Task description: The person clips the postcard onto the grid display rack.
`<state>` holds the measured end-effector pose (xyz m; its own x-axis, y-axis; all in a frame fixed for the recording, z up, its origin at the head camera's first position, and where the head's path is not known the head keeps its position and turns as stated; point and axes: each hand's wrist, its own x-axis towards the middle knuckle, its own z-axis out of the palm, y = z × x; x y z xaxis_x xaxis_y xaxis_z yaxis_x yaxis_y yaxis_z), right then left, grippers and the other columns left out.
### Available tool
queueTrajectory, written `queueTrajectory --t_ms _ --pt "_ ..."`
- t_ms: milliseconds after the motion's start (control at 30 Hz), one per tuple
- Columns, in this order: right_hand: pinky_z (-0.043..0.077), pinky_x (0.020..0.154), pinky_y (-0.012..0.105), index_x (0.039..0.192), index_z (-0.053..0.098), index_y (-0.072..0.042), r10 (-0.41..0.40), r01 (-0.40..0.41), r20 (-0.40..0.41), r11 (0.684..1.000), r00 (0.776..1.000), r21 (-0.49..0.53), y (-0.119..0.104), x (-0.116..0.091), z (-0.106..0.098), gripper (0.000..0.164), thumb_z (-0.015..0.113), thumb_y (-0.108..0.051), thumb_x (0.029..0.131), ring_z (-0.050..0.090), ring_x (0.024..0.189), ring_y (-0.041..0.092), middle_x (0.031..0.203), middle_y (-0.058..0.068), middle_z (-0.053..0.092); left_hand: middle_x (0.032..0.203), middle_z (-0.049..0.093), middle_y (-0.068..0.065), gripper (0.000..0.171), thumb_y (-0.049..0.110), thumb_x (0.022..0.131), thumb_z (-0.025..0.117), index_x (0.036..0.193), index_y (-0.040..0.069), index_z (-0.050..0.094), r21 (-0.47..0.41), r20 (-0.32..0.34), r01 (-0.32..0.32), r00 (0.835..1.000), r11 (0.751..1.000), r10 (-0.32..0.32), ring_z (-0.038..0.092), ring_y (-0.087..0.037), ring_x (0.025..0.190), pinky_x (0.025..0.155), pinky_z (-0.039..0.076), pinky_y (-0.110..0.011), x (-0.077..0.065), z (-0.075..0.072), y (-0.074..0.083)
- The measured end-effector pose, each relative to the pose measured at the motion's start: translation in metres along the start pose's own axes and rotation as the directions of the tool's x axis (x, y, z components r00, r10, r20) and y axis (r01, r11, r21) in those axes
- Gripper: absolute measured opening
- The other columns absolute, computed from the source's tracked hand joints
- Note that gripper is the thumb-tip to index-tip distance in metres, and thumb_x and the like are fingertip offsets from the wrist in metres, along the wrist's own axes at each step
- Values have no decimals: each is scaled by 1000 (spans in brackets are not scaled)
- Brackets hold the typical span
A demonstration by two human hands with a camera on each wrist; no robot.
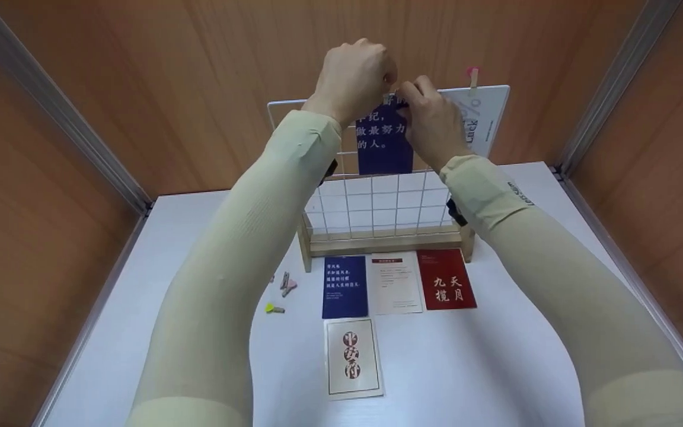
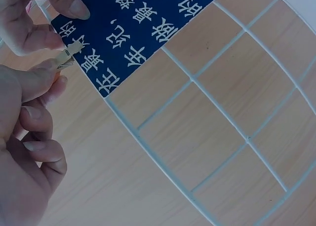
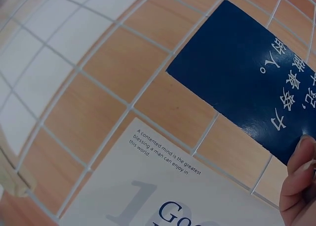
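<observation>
At the top wire of the white grid rack (image 1: 372, 209), my left hand (image 1: 358, 74) pinches a small wooden clothespin (image 2: 69, 54). The clothespin sits on the upper edge of a blue card (image 1: 384, 157) with white Chinese characters. Close beside it, my right hand (image 1: 436, 121) holds that card by its upper right part, thumb on the printed face. The card lies flat against the grid; its top in the head view is partly hidden by my hands. Right of it hangs a white card (image 3: 148, 174) with English print, and a pink-topped clothespin (image 1: 474, 78) stands on its top edge.
On the white table before the rack's wooden base (image 1: 383, 242) lie a blue card (image 1: 344, 302), a cream card (image 1: 396, 287), a red card (image 1: 445, 267) and a bordered card (image 1: 353, 382). Several loose clothespins (image 1: 276, 309) lie left of them. Wooden panels (image 1: 199, 71) enclose the table.
</observation>
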<state>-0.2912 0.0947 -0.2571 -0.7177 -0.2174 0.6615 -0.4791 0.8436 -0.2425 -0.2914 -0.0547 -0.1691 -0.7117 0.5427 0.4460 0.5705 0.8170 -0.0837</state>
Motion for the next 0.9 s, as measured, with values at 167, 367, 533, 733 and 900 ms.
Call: queueTrajectory --t_ms 167,367,533,733,900 --pt "53 76 42 113 59 -2 0 0 8 1000 1000 -5 -1 0 1 14 57 -9 100 62 81 33 104 16 58 109 73 -2 21 11 100 58 108 12 78 -1 19 23 1000 1000 -23 68 -18 91 81 54 -29 -1 0 0" --pt "54 77 43 113 58 -1 7 -7 13 1000 1000 -14 0 0 -1 14 57 -8 100 62 82 33 105 16 58 113 72 -1 22 12 99 59 113 14 76 -6 58 59 997 998 -59 68 -17 95 82 53 -28 1 -3 2" --pt "54 77 43 113 58 -2 1 0 10 1000 1000 -19 2 0 -2 14 57 -9 101 63 82 33 105 16 58 114 71 -2 24 12 100 57 116 14 75 -7 65 67 996 998 -66 69 -17 96 81 54 -27 3 -3 3" --pt "54 75 44 115 59 -1 -14 15 18 1000 1000 -28 3 0 -2 16 57 -8 101 64 81 33 106 16 58 116 71 -2 26 16 101 55 120 14 73 -17 76 86 994 996 -84 69 -16 94 79 54 -27 2 1 2" --pt "54 74 45 116 59 -1 -12 13 25 999 1000 -43 5 -1 -2 17 57 -8 100 64 80 33 106 17 58 115 71 -3 26 20 100 58 121 14 72 -30 85 77 994 997 -75 68 -16 91 78 54 -27 1 6 2"
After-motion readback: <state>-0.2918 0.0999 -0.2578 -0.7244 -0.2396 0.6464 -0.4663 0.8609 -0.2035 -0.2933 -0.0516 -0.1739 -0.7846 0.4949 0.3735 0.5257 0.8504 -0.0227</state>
